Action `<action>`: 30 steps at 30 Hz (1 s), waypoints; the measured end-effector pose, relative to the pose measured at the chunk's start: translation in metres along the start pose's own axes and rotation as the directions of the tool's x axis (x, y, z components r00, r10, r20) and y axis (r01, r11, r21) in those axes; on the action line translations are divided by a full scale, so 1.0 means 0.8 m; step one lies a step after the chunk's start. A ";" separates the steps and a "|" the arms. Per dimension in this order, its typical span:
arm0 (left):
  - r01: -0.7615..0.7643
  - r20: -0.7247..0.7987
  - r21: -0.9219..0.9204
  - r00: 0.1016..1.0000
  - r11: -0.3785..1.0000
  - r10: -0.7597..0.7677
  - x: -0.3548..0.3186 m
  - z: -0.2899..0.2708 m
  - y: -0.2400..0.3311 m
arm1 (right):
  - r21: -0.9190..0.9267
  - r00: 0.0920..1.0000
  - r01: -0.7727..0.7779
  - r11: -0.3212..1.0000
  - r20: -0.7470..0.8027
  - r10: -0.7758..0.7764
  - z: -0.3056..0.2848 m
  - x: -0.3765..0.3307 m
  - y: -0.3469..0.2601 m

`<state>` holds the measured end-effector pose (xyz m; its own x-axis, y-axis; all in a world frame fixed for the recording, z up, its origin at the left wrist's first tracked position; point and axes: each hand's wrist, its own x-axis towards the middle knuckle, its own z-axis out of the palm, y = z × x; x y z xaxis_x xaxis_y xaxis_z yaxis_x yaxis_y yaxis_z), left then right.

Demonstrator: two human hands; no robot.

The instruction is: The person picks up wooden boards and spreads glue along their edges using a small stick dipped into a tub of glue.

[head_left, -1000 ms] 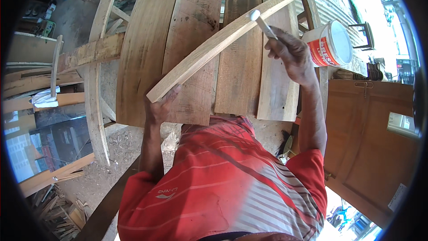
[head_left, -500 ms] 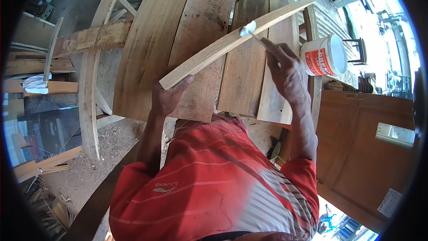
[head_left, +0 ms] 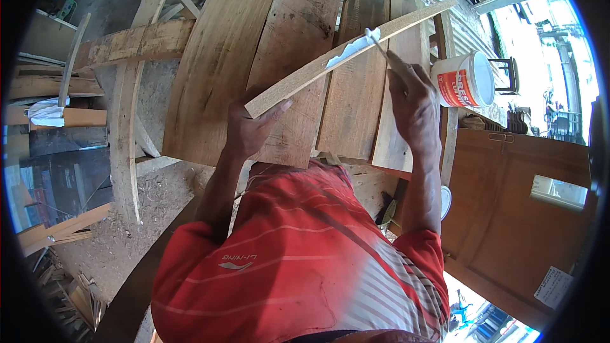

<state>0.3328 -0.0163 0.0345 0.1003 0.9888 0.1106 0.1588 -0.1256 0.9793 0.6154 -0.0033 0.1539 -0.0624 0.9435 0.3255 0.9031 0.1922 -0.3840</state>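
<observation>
My left hand (head_left: 246, 133) grips the lower left end of a long, narrow wooden strip (head_left: 289, 89), thumb along its near side. The strip slants up to the right above several broad planks (head_left: 219, 57). In my right hand (head_left: 414, 101) is a slim spreading stick (head_left: 395, 61), my fingers closed around it. Its tip touches the strip just right of the middle. A ragged band of white paste (head_left: 351, 51) lies along the strip's near edge, ending at that tip.
A white bucket (head_left: 462, 82) with a red label stands right of the planks. Brown wooden panels (head_left: 502, 197) lean at the right. On the left are a timber frame (head_left: 124, 133), a white cloth (head_left: 46, 113) and wood scraps (head_left: 79, 305) on the floor.
The white lump on the stick's tip has become a smeared band along the strip. My right hand has shifted slightly right; the strip's left end and my left hand moved right too.
</observation>
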 end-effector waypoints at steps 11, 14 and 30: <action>0.008 0.006 -0.132 1.000 0.991 -0.008 0.001 -0.001 -0.001 | 0.093 0.994 0.062 0.994 0.088 -0.070 0.016 -0.034 -0.052; 0.001 0.033 -0.074 0.999 0.997 0.001 0.005 -0.004 -0.004 | 0.034 0.985 0.117 0.993 0.122 -0.120 0.023 -0.042 -0.064; 0.004 0.138 -0.212 0.990 0.977 0.026 -0.002 -0.011 -0.034 | 0.100 1.000 0.011 0.995 0.005 -0.011 0.018 -0.038 -0.098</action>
<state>0.3200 -0.0137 0.0095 0.2386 0.9647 0.1115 -0.0531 -0.1017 0.9934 0.5404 -0.0430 0.1619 -0.0745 0.9426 0.3254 0.8556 0.2280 -0.4647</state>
